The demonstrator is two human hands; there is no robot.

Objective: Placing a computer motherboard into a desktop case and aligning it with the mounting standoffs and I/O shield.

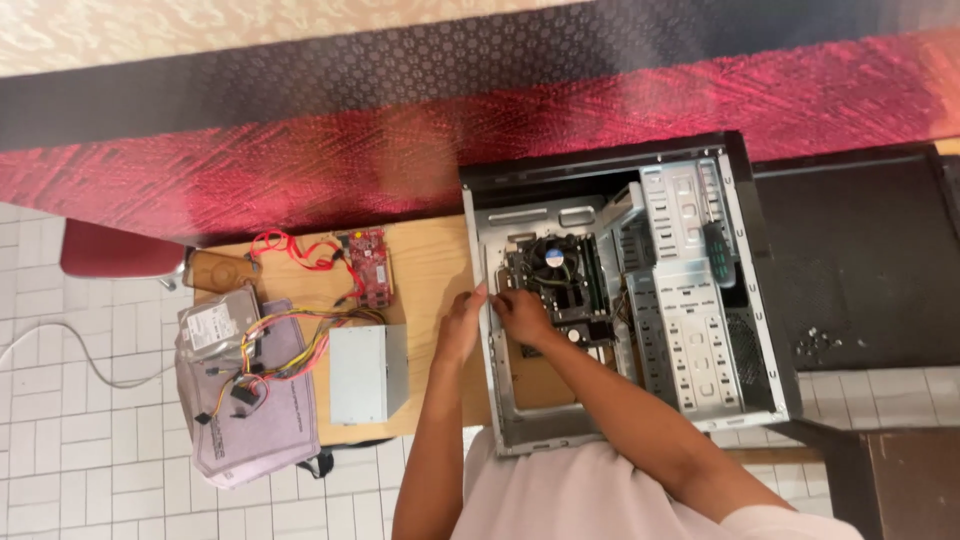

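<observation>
Below, an open computer case (740, 300) is seen lying on its side, partly on a small wooden table (430, 260), with its side panel off and the inside exposed. The left hand (460, 325) is placed at the left edge of the case, its fingertips touching the metal rim; whether that rim is pinched or only touched cannot be told. The right hand (522, 315) is reached inside the case and rests on the circuit board (575, 300), just beside the round cooling fan (553, 262). Its fingers are curled down, but whether anything is gripped between them cannot be told, since the spot is too small and shadowed. The metal drive cage (690, 290) is seen to the right of the board, inside the case.

On the table left of the case, a grey power supply box (368, 372) is laid flat, with a bundle of coloured wires (290, 350) running from it. A red circuit card (368, 265) and a thin red cable (295, 250) are set near the table's far edge. A hard drive (215, 325) is rested on a grey pouch (260, 420) at the table's left end. A small cluster of screws (818, 342) is scattered on the dark surface to the right of the case.
</observation>
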